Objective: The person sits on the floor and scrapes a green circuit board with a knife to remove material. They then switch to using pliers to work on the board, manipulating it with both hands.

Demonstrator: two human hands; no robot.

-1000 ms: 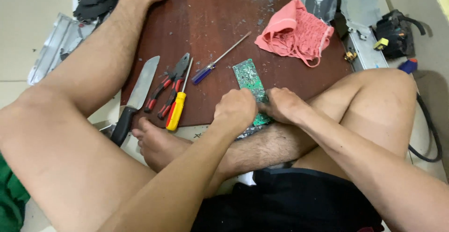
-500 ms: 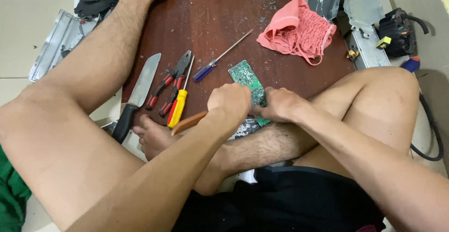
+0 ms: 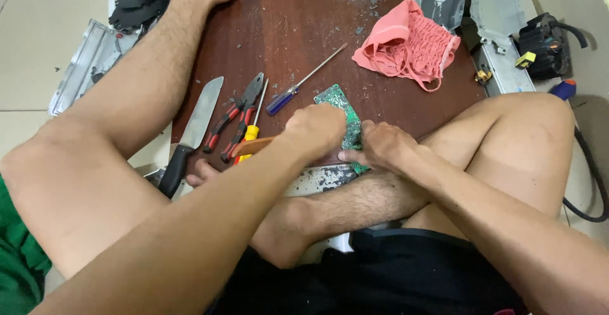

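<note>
Circuit board (image 3: 347, 119), green, lies at the near edge of a dark red-brown board (image 3: 304, 29) set on the pale tiled floor (image 3: 38, 48). I see the left hand (image 3: 315, 132) with fingers closed around a brown wooden handle (image 3: 254, 145), and the right hand (image 3: 379, 146) with fingers pressed on the circuit board's edge. Just left lie a blue-handled screwdriver (image 3: 298, 83), red-handled pliers (image 3: 235, 117) and a knife (image 3: 190, 134). A pink cloth (image 3: 406, 45) rests farther off.
</note>
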